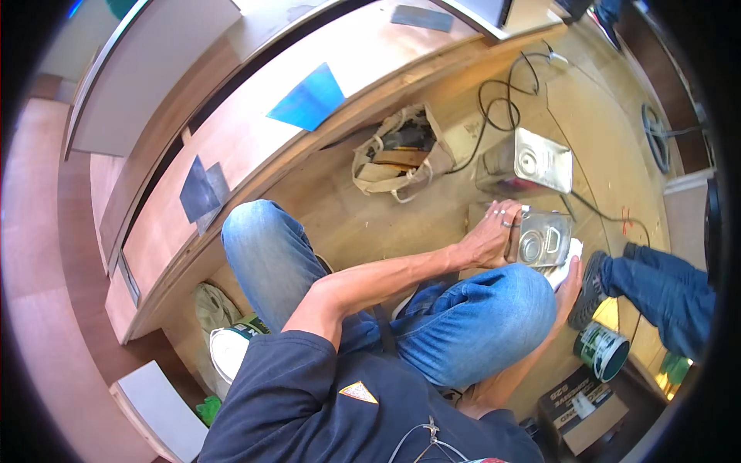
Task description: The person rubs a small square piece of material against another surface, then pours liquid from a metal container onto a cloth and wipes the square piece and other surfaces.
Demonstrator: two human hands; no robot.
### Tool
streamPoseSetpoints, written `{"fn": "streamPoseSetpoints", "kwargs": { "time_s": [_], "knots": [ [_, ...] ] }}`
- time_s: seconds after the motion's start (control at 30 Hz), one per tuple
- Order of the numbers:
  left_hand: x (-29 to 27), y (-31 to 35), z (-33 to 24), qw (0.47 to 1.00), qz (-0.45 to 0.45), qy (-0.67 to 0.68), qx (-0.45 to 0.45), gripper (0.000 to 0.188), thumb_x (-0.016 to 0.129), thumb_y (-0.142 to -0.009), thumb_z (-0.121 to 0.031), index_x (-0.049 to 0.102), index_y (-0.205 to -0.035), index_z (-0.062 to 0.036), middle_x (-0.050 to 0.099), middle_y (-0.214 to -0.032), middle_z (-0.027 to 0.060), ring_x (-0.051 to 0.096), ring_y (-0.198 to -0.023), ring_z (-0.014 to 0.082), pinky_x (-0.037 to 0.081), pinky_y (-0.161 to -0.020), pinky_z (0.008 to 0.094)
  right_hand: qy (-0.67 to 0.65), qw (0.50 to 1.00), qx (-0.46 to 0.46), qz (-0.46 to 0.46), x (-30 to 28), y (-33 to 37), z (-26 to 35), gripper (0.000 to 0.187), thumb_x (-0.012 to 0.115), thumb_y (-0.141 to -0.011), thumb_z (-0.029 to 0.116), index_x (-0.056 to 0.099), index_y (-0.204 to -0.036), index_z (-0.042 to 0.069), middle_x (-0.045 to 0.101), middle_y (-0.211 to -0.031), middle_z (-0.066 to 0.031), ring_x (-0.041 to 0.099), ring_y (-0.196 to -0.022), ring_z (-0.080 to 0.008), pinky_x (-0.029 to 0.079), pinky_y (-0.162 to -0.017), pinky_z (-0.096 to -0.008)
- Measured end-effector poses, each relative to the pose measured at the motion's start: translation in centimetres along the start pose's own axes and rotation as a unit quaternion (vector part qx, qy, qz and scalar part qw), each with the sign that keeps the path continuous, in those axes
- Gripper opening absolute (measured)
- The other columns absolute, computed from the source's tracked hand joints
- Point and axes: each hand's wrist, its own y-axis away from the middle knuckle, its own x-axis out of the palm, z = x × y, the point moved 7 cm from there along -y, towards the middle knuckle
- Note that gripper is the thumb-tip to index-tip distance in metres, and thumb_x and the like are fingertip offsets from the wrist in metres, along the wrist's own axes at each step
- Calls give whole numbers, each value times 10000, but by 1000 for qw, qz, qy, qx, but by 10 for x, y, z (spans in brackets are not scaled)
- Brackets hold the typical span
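Observation:
Beyond my right knee is a small square metal can (545, 238) with a round cap and a carrying handle on its top. My left hand (492, 235) wraps around its left side, fingers closed against the metal. On the opposite side my right hand (570, 284) presses a white cloth or paper (569, 261) to the can; its fingers are partly hidden. A larger square metal tin (540, 166) stands just behind the small can. Both my knees are bent, and the right one covers part of my right arm.
A cloth bag (405, 154) of tools lies under the workbench edge (370, 85). Blue (310, 99) and grey (201, 189) flat blades rest on the bench. A black cable (502, 116) loops across the floor. At right are another person's leg (656, 285), a green-white bucket (602, 351) and a carton (583, 409).

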Motion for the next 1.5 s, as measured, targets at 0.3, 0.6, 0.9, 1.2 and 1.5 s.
{"fn": "streamPoseSetpoints", "kwargs": {
  "time_s": [0.3, 0.6, 0.9, 1.2, 1.5],
  "knots": [
    [-15, 32, 47, 993, -98, 54, -29, 805, 733, -828, -301, 269, -1408, 7, 413, -1376, 284, 415, -1301, 462, 337, -1129, 486, 67, 992, -26, 106, 53, -7, 17, 406, 544, -1040, 309, 565, -1311, 8, 671, -1141, -92, 652, -979, -172, 510, -856, -306],
    [-50, 9, 58, 962, 239, -123, -55, 663, 768, -805, -307, 516, -1340, -6, 615, -1238, 234, 627, -1107, 379, 513, -935, 487, 35, 991, -108, 65, 72, -11, 141, 441, 522, -1037, 312, 536, -1360, 12, 644, -1241, -120, 648, -1090, -227, 525, -929, -345],
    [-286, 21, -61, 810, 410, -406, -105, 334, 769, -810, -282, 730, -991, -4, 722, -921, 131, 698, -922, 282, 579, -795, 399, 179, 862, -258, 397, 421, 19, 209, 382, 519, -1049, 303, 615, -1258, -3, 682, -1155, -90, 655, -986, -166, 508, -905, -287],
    [-390, 88, -22, 865, 109, -484, -78, 706, 776, -801, -254, 493, -1383, 26, 498, -1380, 190, 460, -1337, 347, 404, -1114, 419, 471, 516, -616, 365, 588, 197, 158, 342, 592, -974, 336, 675, -961, 4, 688, -955, -192, 686, -862, -362, 555, -814, -451],
    [-383, 87, -23, 870, 151, -463, -76, 773, 715, -819, -313, 431, -1429, 69, 466, -1445, 237, 423, -1389, 373, 357, -1162, 432, 426, 551, -609, 380, 592, 148, 137, 179, 669, -923, 231, 670, -916, 52, 670, -1024, -153, 654, -902, -357, 551, -759, -470]
  ]
}}
